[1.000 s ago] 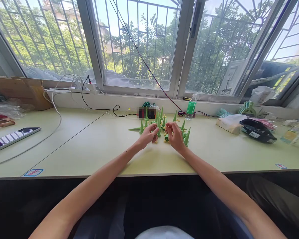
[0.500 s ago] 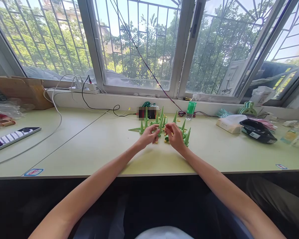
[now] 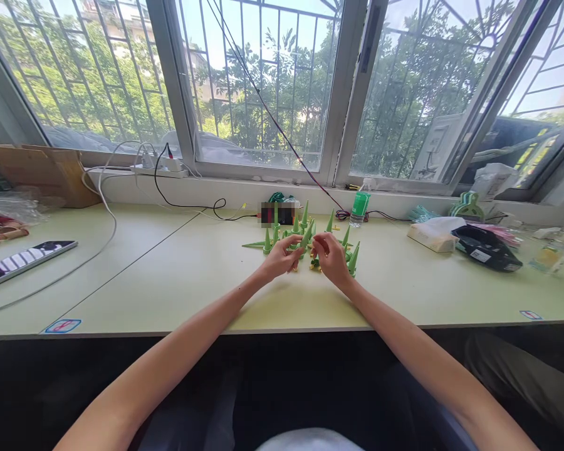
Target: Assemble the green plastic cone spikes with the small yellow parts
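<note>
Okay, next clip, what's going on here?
A person sits at a pale table and works with both bare hands. The left hand holds a green spike, tilted with its tip up and to the right. The right hand is beside it, fingers pinched; whether they grip something small is too fine to tell. Other green spikes are clustered around the hands, most standing, one lying on its side. A bottle with a green label stands behind.

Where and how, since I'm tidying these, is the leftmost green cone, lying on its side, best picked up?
Probably pinch the exposed tapered part of the lying cone from above, coming from the left: its narrow tip points left in plain view, while an upright cone crowds its wider end.
</note>
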Available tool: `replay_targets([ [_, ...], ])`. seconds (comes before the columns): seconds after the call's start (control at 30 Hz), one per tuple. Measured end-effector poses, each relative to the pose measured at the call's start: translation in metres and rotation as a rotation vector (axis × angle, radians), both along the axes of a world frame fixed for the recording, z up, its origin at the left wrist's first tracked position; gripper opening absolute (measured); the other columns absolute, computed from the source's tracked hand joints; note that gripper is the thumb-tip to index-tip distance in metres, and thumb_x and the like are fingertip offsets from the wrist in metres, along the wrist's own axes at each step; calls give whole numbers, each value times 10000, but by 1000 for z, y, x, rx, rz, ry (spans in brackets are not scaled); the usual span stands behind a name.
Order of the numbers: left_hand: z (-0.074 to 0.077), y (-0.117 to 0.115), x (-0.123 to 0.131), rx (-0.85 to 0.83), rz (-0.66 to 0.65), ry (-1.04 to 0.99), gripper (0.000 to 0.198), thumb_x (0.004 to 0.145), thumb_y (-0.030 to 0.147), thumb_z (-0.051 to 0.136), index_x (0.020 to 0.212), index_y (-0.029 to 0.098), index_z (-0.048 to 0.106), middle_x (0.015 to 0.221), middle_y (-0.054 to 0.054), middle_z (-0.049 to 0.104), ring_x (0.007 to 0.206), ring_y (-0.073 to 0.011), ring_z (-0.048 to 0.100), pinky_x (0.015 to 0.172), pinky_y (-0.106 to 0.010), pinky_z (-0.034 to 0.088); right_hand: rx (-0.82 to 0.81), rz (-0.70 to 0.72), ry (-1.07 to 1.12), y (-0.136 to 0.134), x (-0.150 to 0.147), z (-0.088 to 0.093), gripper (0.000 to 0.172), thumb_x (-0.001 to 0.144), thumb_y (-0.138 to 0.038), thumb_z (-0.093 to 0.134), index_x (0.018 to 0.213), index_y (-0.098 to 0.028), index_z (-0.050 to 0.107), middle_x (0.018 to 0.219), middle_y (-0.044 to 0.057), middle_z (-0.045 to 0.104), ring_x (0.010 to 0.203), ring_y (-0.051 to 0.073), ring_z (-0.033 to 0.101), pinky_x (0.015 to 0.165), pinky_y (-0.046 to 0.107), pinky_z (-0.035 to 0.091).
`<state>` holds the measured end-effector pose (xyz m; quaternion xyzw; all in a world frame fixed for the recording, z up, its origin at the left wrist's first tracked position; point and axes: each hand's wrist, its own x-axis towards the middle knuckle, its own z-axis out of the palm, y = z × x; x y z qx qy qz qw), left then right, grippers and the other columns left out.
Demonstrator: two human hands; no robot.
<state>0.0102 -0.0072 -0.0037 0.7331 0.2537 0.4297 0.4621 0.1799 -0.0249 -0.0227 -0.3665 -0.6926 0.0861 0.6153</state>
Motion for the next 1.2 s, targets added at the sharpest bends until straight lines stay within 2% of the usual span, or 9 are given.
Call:
replay_targets([
  [0.1, 0, -1, 0, 28, 26, 29, 417, 805, 441, 634, 1122, 174, 581, 1175, -105, 606, 437, -17, 498, 344, -162, 347, -11, 17, -3, 0, 0, 0, 137, 938, -321, 483, 896, -207, 547, 831, 16, 569, 583, 114, 591, 570, 263, 490],
  [0.23, -1, -2, 0, 72, 85, 76, 416, 805, 420, 631, 1125, 161, 573, 1066, -96, 639, 490, -38, 524, 396, -156, 384, -22, 29, 4, -1, 0, 1, 171, 938, -338, 481, 876, -204, 566, 836, 16, 569, 562, 108, 586, 573, 265, 495],
  [0.37, -3, 0, 1, 105, 89, 81, 395, 816, 433, 617, 1102, 165, 562, 1159, -106, 601, 492, -32, 527, 398, -164, 390, -45, 16, 14, -1, 0, 1, 200, 936, -373, 484, 892, -206, 585, 805, 13, 582, 570, 119, 595, 582, 267, 504],
  [0.57, -3, 1, 3, 9, 65, -1, 413, 804, 469, 642, 1064, 159, 564, 1147, -113, 600, 422, -16, 499, 339, -168, 331, -35, 6, 6, -3, -1, 2, 234, 942, -385, 480, 975, -208, 630, 891, 47, 633, 622, 136, 620, 625, 290, 530],
  [0.8, 0, 1, 4, -75, 107, -121, 440, 762, 484, 701, 1016, 146, 580, 955, -74, 635, 378, -20, 478, 313, -179, 315, -18, 46, -5, -2, -1, 3, 237, 921, -366, 526, 1067, -218, 640, 1003, 68, 658, 727, 159, 663, 698, 319, 562],
  [1.0, 2, -2, 4, -52, 92, -75, 425, 775, 493, 682, 992, 152, 551, 996, -76, 620, 373, -15, 469, 310, -186, 315, 10, 2, -49, -2, 1, 3, 215, 928, -334, 519, 1018, -208, 669, 904, 48, 647, 619, 130, 604, 611, 286, 522],
  [1.2, 0, -2, 3, -15, 91, -26, 396, 789, 478, 659, 997, 160, 551, 1037, -80, 615, 379, -7, 457, 321, -180, 314, -18, -12, -46, 1, 2, 0, 227, 916, -353, 530, 1004, -203, 674, 908, 53, 665, 572, 120, 570, 598, 282, 516],
])
